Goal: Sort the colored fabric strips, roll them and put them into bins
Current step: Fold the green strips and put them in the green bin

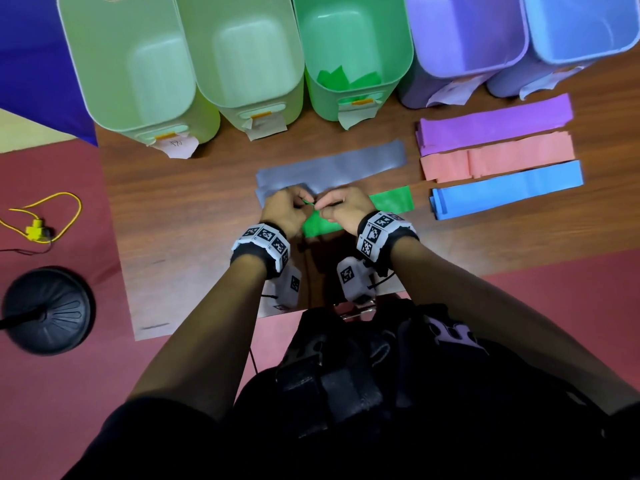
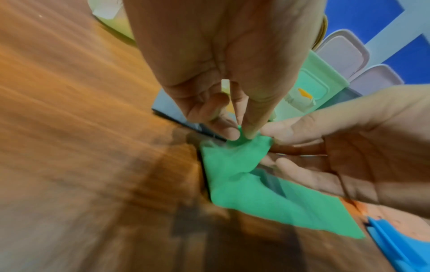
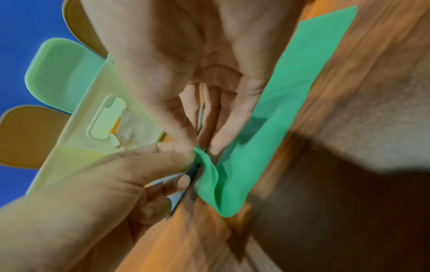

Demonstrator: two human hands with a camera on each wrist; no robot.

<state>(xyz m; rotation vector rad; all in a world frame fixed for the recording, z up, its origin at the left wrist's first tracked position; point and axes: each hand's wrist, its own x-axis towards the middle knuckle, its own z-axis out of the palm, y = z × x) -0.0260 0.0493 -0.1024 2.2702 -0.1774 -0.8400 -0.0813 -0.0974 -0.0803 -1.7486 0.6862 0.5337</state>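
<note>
A green fabric strip [image 1: 391, 201] lies across the middle of the wooden table [image 1: 194, 216]. Both hands meet at its left end. My left hand [image 1: 289, 206] pinches the lifted end of the green strip [image 2: 235, 165] between thumb and fingertip. My right hand [image 1: 341, 207] pinches the same end of the green strip [image 3: 267, 132] from the other side. The rest of the strip stays flat on the table. A grey strip [image 1: 332, 166] lies just behind the hands. The green bin [image 1: 353, 53] at the back holds green fabric pieces.
Purple [image 1: 495, 123], pink [image 1: 498, 159] and blue [image 1: 507, 188] strips lie in a stack of rows at the right. Two pale green bins [image 1: 138, 64], a purple bin [image 1: 464, 39] and a blue bin [image 1: 581, 29] line the back. A black round base [image 1: 48, 310] and yellow cable [image 1: 38, 226] sit on the floor at left.
</note>
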